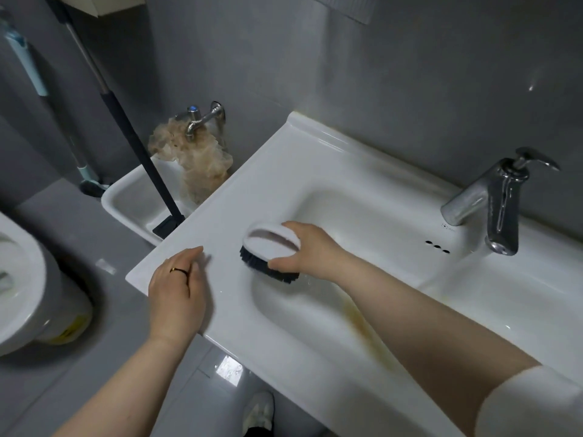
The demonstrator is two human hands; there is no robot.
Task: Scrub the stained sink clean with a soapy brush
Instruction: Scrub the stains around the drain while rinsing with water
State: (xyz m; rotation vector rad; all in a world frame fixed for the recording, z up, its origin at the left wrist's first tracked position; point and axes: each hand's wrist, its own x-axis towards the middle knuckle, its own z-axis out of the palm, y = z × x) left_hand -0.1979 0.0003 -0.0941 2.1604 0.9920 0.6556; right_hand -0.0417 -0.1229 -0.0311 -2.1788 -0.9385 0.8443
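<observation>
One white sink point(284, 171) showed a brown streak point(359, 323) on its near wall, and with the left hand point(178, 288) laid open on the glossy rim and the right hand point(310, 250) gripping the brush point(269, 246) at the basin's left edge, I feared a slip or missed stain.

no text or label can be read.

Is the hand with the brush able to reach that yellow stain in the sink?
Probably yes. The right hand grips the brush at the rim of the sink, and the yellow stain runs down the basin wall close by, with nothing in between.
</observation>
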